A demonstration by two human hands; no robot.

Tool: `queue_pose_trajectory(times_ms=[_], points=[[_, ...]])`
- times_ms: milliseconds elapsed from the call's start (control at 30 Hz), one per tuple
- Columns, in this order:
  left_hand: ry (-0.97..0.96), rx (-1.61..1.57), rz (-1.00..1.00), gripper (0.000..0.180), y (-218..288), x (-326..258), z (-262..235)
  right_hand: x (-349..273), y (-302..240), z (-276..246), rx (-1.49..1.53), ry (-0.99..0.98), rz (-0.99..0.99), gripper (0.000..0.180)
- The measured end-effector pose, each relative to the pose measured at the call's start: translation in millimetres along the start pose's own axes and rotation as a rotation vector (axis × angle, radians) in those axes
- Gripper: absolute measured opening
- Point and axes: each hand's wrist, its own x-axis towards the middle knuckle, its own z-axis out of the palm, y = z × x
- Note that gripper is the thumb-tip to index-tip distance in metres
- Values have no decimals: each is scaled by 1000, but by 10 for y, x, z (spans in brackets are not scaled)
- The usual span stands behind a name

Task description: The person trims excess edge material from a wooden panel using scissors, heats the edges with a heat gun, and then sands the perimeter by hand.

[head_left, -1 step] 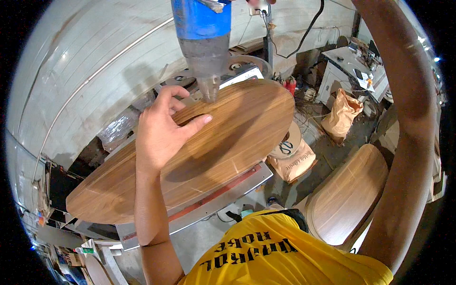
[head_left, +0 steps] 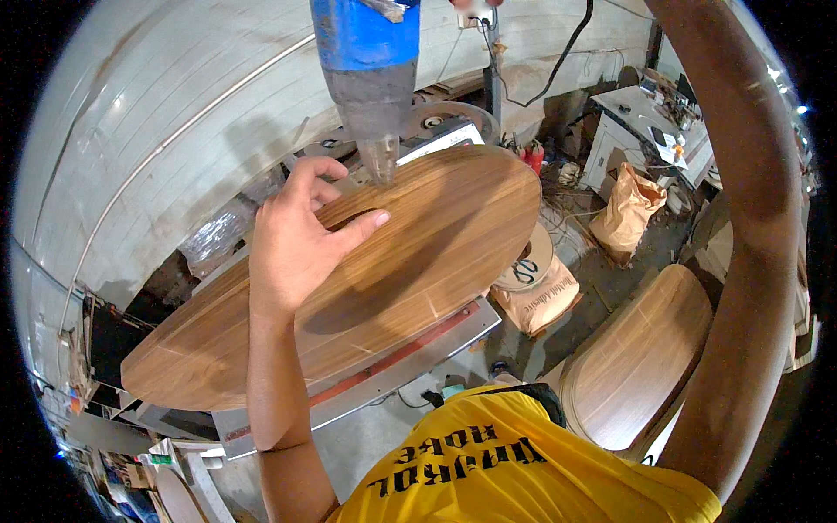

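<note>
A long oval wood-grain board (head_left: 436,253) lies tilted across the middle, over a metal-edged machine table. Above its far side points a tool with a blue body (head_left: 366,39) and a grey tapering nose, its narrow tip close to the board; whether they touch is unclear. My left hand (head_left: 296,248) is over the board's left part, thumb stretched out and fingers bent apart, with nothing visible in it. My right arm (head_left: 758,174) rises along the right side. Of my right hand (head_left: 476,3), only some fingers show at the top edge, right of the blue tool; its grip is hidden.
Machine table's metal edge (head_left: 392,362) carries a red strip. Rounded boards (head_left: 641,357) are stacked at lower right. Beyond are paper sacks (head_left: 623,213), a round drum (head_left: 527,257), a cluttered white desk (head_left: 641,122) and a dangling black cable (head_left: 558,74). A pale wall (head_left: 166,96) stands behind.
The blue tool has shifted slightly left and up. My left hand, my right arm and the board look unmoved.
</note>
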Motion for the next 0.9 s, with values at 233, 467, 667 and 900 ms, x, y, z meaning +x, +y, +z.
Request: queue_pose_trajectory(times_ms=[233, 467, 667, 900], points=[[-4, -33, 14, 52, -16, -1, 16, 187, -79, 63, -126, 63, 80, 73], [7, 54, -48, 38, 90, -31, -4, -62, -285, 205, -261, 211, 168, 78], [24, 101, -26, 39, 45, -29, -10, -181, -149, 81, -191, 162, 166, 77], [39, -123, 161, 36, -116, -6, 99, -557, 345, 133, -200, 285, 171, 74]])
